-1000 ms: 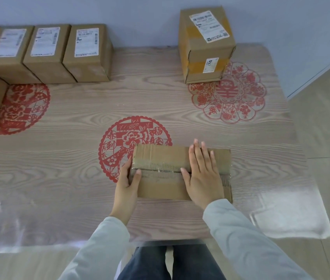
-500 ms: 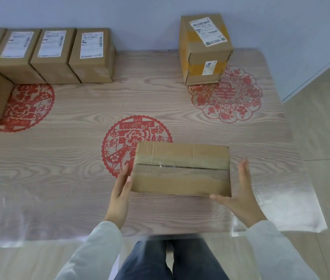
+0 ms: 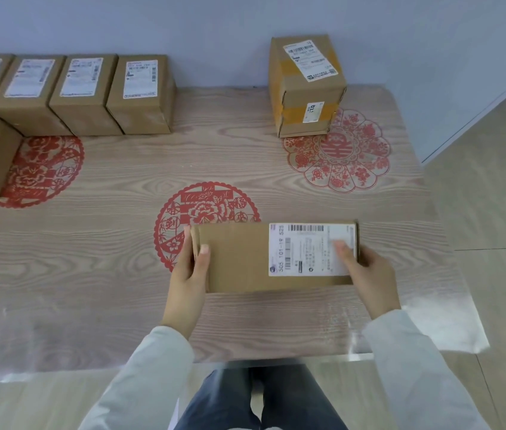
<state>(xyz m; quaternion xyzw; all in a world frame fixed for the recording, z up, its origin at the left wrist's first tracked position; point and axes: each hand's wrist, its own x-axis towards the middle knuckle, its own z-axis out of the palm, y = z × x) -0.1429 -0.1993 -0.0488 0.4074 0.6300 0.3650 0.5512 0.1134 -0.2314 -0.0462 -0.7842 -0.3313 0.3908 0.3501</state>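
Parcel (image 3: 239,259) lies close in front of me at the near middle of the counter (image 3: 245,162), label (image 3: 310,249) facing up. Its far edge overlaps the red paper-cut (image 3: 208,206). I cannot tell whether it rests on the surface or is lifted just clear.

Long axis: straight across me, left to right, one short end to each grip.

Left grip (image 3: 188,271): curled round the left end, thumb on the top face, fingers behind the far corner.
Right grip (image 3: 369,274): curled round the right end, thumb pressed on the label.
Both clamp the parcel between them, so neither is nearer than the other.

Row of labelled boxes (image 3: 140,94) stands at the far left against the wall, well apart. A lone taller box (image 3: 307,85) stands far right.

Judgement: if the parcel joins the row, it travels away and leftward, the left grip leading. The row's boxes run lengthwise away from me, so a quarter turn looks needed first.
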